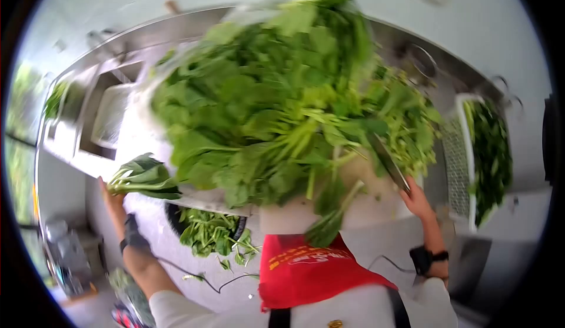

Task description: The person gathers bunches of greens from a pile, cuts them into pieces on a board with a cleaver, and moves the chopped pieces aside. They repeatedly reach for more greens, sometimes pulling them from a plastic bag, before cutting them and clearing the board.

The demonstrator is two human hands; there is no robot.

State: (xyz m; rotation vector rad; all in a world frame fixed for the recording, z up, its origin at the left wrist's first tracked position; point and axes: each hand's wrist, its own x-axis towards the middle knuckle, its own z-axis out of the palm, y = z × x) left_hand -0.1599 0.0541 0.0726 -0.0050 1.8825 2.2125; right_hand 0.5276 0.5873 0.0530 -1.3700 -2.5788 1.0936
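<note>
My left hand (113,197) is closed around the stem end of a small bunch of leafy greens (144,178), held out at the left edge of the counter. In my right hand (418,198) is the handle of a knife (388,162), its blade slanting up and left over cut greens. Between the hands a large heap of leafy greens (235,110) covers much of the worktop. A pale cutting board (282,219) shows at the front, with a loose leafy stem (326,228) hanging over its edge. Lighter chopped pieces (412,134) lie beside the knife.
At the left is a metal sink (88,128) with a container inside. A white basket (469,175) of dark greens stands at the right. Below the counter, a dark tub (173,213) holds trimmings, with scraps and a cable (206,282) on the floor.
</note>
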